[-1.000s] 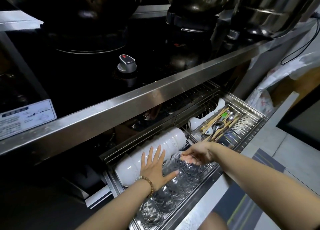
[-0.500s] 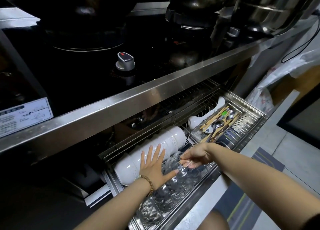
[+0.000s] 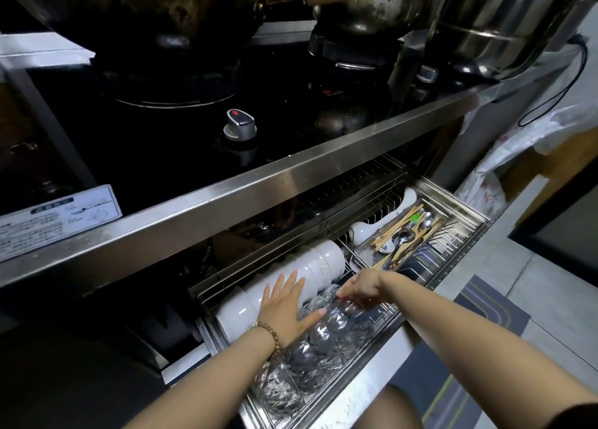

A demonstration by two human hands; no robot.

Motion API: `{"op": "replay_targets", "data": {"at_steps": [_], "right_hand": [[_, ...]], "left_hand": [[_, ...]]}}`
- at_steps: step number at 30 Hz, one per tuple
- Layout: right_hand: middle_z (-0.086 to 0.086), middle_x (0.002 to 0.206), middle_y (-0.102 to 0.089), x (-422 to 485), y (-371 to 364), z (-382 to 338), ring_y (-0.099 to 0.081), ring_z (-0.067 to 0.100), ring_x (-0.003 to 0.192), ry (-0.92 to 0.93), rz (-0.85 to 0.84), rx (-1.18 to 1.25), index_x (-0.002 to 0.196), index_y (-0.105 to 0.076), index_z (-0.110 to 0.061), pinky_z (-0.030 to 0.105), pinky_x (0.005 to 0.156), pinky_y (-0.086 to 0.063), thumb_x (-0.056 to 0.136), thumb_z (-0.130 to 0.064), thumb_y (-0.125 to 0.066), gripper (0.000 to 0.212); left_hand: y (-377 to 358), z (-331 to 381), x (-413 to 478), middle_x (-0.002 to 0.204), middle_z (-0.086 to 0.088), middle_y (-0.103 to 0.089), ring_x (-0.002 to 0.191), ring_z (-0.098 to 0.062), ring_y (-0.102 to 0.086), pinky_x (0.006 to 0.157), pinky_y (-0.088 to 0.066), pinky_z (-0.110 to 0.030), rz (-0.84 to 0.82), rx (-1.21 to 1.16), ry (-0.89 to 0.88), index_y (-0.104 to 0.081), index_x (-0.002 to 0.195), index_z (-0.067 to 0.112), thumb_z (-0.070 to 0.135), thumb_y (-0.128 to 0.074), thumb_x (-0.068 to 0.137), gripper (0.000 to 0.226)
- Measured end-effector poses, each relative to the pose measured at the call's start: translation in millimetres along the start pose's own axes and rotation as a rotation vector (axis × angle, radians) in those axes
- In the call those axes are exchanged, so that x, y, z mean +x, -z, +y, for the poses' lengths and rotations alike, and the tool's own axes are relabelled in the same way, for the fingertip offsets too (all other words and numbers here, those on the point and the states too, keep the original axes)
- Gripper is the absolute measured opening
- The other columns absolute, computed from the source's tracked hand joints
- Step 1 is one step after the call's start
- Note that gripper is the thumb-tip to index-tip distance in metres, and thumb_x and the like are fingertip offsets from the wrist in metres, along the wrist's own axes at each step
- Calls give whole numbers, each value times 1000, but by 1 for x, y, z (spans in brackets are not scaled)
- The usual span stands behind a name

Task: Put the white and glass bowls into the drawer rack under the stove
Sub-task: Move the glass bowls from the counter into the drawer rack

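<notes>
Dim kitchen, stainless stove front overhead with a wok [image 3: 136, 17] and pots sitting on the burners; the drawer rack [image 3: 459, 234] is pulled out underneath. White bowls [image 3: 310, 266] are lying nested on their sides in the back row, glass bowls [image 3: 323, 341] are lying the same way in the front row, a cutlery tray [image 3: 404, 234] is sitting further right.

Risks from here, as I'm judging it:
- glass row is leaning along the wires; if the right-end bowl isn't seated between them, the whole row is likely sliding or rolling when released
- glass clinking on glass or on the white row just beside it, so chipping if pushed in hard
- closing the drawer with a rim standing proud could be catching the steel lip above

Left hand [image 3: 284, 309] is lying flat, fingers spread and released, palm pressing across the seam between the white row and the glass row, wrist with a bead bracelet [image 3: 271, 334] low over the front rail. Right hand [image 3: 362, 287] is reaching across from the right, forearm nearly level, fingers [image 3: 348, 294] curling down and pinching the rim of the end glass bowl.
</notes>
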State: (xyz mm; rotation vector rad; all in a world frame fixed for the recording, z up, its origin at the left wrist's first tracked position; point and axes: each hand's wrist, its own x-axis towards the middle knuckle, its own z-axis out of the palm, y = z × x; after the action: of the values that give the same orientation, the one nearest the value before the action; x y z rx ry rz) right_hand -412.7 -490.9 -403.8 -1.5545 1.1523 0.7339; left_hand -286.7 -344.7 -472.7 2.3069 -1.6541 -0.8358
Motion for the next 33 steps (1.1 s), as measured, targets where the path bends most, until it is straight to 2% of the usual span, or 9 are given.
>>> {"op": "replay_targets", "data": {"at_steps": [2, 4, 7, 9, 11, 18, 22, 27, 33], "right_hand": [[1, 79, -53, -11, -1, -2, -47, 10, 63, 45, 61, -34, 84, -58, -12, 21, 64, -45, 99, -20, -42, 23], [5, 93, -63, -23, 2, 0, -53, 8, 66, 131, 231, 12, 108, -63, -7, 14, 56, -42, 96, -20, -49, 22], [10, 138, -51, -43, 9, 2, -56, 21, 116, 292, 346, 314, 132, -49, -8, 23, 74, -49, 94, -26, -51, 42], [10, 139, -51, -66, 10, -3, -55, 23, 118, 425, 369, 617, 131, -50, -10, 29, 85, -53, 94, -24, -52, 39], [9, 133, -56, -93, 10, -8, -59, 20, 112, 549, 453, 729, 127, -54, -14, 26, 83, -53, 93, -24, -55, 35], [-1, 133, -53, -188, -6, -46, -51, 13, 122, 875, 729, 434, 125, -52, -30, 35, 104, -43, 91, -32, -56, 34], [-4, 138, -49, -228, -34, -96, -43, 10, 130, 1016, 823, 206, 133, -48, -25, 35, 113, -32, 90, -31, -59, 45], [-7, 139, -44, -250, -84, -167, -37, 11, 133, 1136, 729, 19, 138, -42, -26, 23, 101, -32, 90, -31, -59, 51], [-6, 148, -38, -248, -145, -248, -34, 14, 138, 1214, 620, -118, 140, -38, -26, 32, 112, -31, 90, -35, -58, 55]], "left_hand": [[11, 2, -5, 159, 3, 9, 145, -18, 10, 119, 6, -40, 5, -33, 1, -2, 150, 22, 70, -32, 84, 87], [25, 6, -12, 159, 2, 1, 146, -18, 2, 120, -1, -39, 44, -49, -8, -6, 150, 21, 67, -35, 86, 84], [51, 18, -23, 158, 1, -10, 144, -17, -12, 118, -15, -35, 120, -132, -45, -10, 149, 19, 59, -42, 88, 81], [72, 28, -33, 157, 1, -17, 142, -17, -22, 115, -23, -32, 180, -216, -82, -13, 149, 19, 55, -45, 89, 77], [93, 40, -46, 153, 1, -27, 138, -15, -30, 111, -28, -28, 262, -262, -149, -20, 147, 20, 52, -47, 89, 71], [188, 67, -119, 139, 12, -47, 124, -2, -45, 105, -37, -24, 510, -249, -451, -35, 138, 32, 45, -52, 89, 53], [253, 50, -174, 136, 14, -49, 120, -1, -49, 102, -41, -26, 675, -128, -519, -35, 138, 34, 46, -53, 87, 55], [318, -11, -242, 142, 12, -42, 127, -5, -43, 100, -40, -26, 807, -20, -359, -31, 141, 32, 52, -52, 86, 62], [342, -104, -317, 145, 6, -41, 130, -13, -41, 101, -40, -30, 879, 10, -81, -34, 140, 28, 49, -54, 86, 60]]}}
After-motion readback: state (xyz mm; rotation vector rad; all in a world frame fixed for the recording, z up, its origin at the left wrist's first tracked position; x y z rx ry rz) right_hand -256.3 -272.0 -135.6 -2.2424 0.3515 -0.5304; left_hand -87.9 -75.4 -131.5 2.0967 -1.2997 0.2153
